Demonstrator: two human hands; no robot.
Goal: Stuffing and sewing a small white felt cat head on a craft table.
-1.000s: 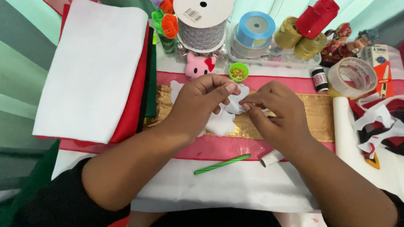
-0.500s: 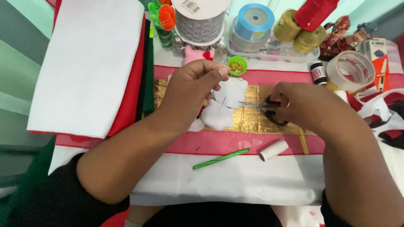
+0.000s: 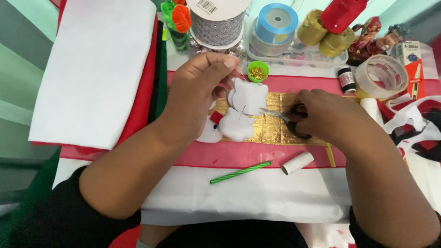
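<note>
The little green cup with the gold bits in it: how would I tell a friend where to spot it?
Start at the big spool of silvery glitter ribbon at the top of the table. Just below and right of it, beside the left hand's fingertips and above the white felt shape, sits the small green cup. It alone is bright lime green and filled with tiny gold beads.

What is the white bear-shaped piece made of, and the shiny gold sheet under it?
The white bear-shaped piece looks like soft felt: matte, fuzzy edges. The gold sheet seems to be embossed foil paper, glossy with a grid pattern, though it might be fabric.
</note>
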